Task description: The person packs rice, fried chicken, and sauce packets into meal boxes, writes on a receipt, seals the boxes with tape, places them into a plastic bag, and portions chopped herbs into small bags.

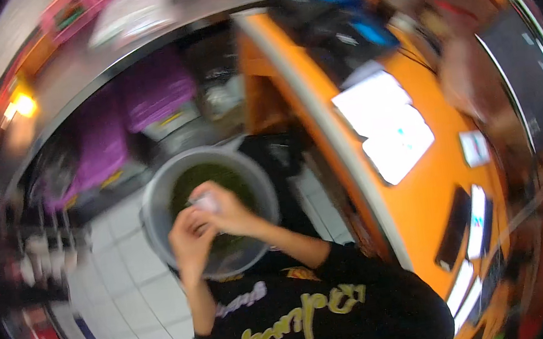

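My right hand (pixel 229 211) grips a small whitish object (pixel 207 202), too blurred to name more closely. My left hand (pixel 192 240) is right beside it with its fingers bent; whether it also holds anything is hidden by the blur. Both hands are above a large, round, grey tub or pot (pixel 159 236). Inside that vessel lies a dark green mass (pixel 207 173), perhaps chopped leaves or a green liquid. The vessel stands close in front of my body, and my forearms reach over its near rim.
An orange counter (pixel 415 214) runs along the right, bearing bright white sheets or pads (pixel 385 122) and a dark slim device (pixel 452 227). Purple-lidded bins (pixel 159 92) sit under a shelf ahead. White floor tiles (pixel 128 274) show at left.
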